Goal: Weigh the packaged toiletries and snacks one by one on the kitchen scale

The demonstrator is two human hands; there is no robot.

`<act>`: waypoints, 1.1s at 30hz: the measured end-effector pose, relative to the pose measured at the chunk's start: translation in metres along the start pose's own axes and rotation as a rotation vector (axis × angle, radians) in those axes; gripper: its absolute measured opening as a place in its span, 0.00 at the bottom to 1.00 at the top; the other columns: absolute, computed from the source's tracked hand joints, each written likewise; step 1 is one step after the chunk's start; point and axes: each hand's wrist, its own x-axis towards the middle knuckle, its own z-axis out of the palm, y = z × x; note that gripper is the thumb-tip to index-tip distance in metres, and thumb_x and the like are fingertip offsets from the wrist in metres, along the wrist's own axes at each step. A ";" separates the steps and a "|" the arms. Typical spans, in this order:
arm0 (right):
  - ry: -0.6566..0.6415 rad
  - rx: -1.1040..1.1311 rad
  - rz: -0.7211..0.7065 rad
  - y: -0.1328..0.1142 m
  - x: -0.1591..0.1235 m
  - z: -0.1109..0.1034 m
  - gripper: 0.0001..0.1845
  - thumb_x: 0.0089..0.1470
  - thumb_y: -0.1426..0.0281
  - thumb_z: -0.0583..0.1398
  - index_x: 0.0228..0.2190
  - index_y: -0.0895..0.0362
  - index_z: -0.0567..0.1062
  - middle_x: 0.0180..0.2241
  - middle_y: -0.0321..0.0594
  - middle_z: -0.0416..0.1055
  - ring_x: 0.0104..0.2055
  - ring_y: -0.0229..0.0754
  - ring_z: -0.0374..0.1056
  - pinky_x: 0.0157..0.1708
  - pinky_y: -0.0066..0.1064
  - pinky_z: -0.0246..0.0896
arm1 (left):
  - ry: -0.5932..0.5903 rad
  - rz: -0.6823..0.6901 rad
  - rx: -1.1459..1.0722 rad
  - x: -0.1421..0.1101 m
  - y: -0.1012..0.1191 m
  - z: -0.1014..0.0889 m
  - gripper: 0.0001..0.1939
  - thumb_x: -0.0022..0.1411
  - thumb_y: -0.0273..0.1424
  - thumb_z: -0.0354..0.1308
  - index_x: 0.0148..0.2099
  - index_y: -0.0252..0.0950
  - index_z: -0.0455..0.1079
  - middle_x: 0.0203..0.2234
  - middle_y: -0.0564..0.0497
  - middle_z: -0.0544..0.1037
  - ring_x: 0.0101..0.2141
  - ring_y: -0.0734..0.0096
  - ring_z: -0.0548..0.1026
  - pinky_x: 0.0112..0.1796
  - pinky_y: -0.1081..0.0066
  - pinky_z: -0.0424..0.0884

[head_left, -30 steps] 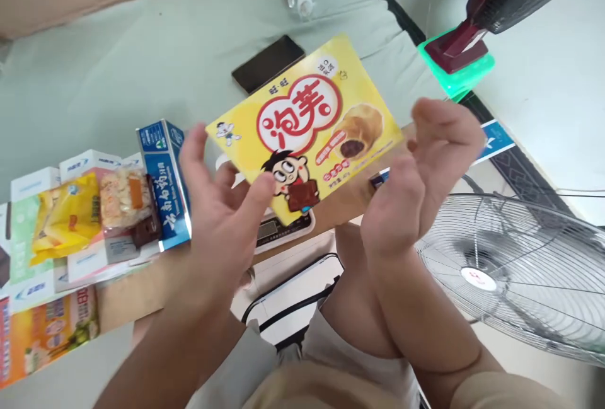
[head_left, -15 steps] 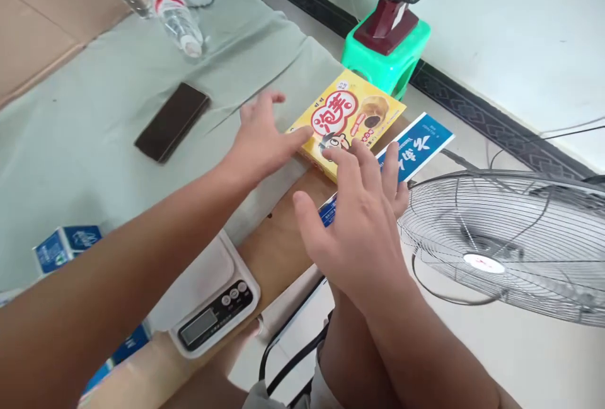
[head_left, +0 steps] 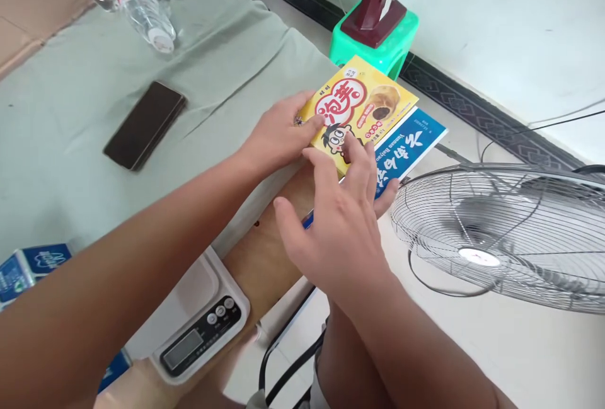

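A yellow puff snack box (head_left: 363, 97) with red lettering and a cartoon face lies at the table's right edge. My left hand (head_left: 286, 130) grips its left side, thumb on top and the other fingers along the side, partly hidden. Beside and partly under the yellow box is a flat blue box (head_left: 418, 138) with white lettering. My right hand (head_left: 340, 220) hovers with fingers apart above the near end of both boxes, covering part of them. Whether its fingertips touch either box is hard to tell.
A white digital kitchen scale (head_left: 212, 327) stands at the near table edge. On the green cloth (head_left: 227, 37) lie a dark phone (head_left: 145, 124) and a plastic bottle (head_left: 142, 9). A wire-caged fan (head_left: 501, 239) is close on the right; another fan sits on a green stool (head_left: 401, 50).
My left hand has come down onto the yellow box's left side and taken hold of it. My right hand has shifted slightly left, its fingers still apart. The view has moved a little.
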 end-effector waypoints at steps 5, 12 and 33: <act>0.014 0.001 0.008 -0.001 0.003 0.003 0.28 0.58 0.61 0.59 0.59 0.54 0.70 0.73 0.61 0.49 0.78 0.72 0.43 0.67 0.85 0.29 | -0.014 -0.018 -0.074 0.003 0.000 0.006 0.16 0.67 0.34 0.58 0.55 0.44 0.77 0.51 0.50 0.84 0.49 0.55 0.81 0.52 0.54 0.80; -0.019 0.028 0.012 0.000 0.005 0.002 0.30 0.59 0.61 0.58 0.61 0.56 0.70 0.73 0.63 0.51 0.78 0.72 0.43 0.67 0.84 0.26 | 0.011 -0.063 -0.085 0.002 0.002 -0.002 0.13 0.61 0.32 0.64 0.48 0.44 0.80 0.44 0.51 0.85 0.47 0.53 0.81 0.52 0.52 0.78; 0.088 0.161 -0.228 -0.010 -0.016 -0.021 0.25 0.63 0.62 0.55 0.57 0.58 0.76 0.68 0.56 0.65 0.77 0.61 0.51 0.77 0.62 0.43 | 0.324 -0.113 -0.001 -0.011 0.024 -0.019 0.13 0.64 0.36 0.66 0.50 0.41 0.75 0.52 0.49 0.82 0.55 0.57 0.75 0.61 0.57 0.71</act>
